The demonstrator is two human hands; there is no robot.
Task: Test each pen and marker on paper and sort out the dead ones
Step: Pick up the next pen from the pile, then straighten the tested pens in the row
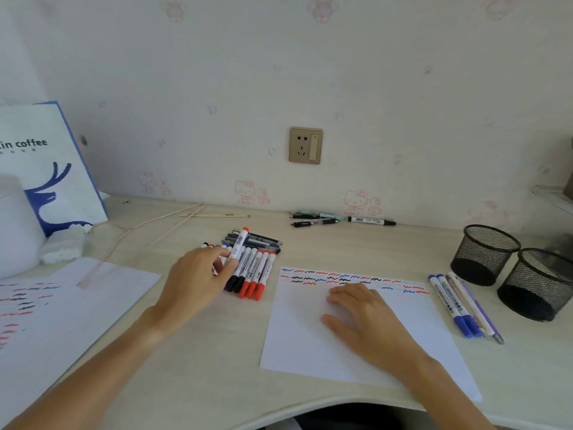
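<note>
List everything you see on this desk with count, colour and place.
test sheet: one, white, squiggles along top, centre
marker pile: many, red, black, blue caps, left of sheet
red marker: one, lifted off pile
blue markers and pens: about four, right of sheet
mesh cups: two, black, far right
back pens: several, by wall
used sheet: one, left
coffee bag: one, white-blue, far left
left hand: pinches red marker
right hand: flat on test sheet

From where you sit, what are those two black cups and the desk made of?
The two black cups look like matte black wire mesh: you can see through their walls. The desk looks like pale wood-grain laminate, though it could be real wood.
</note>
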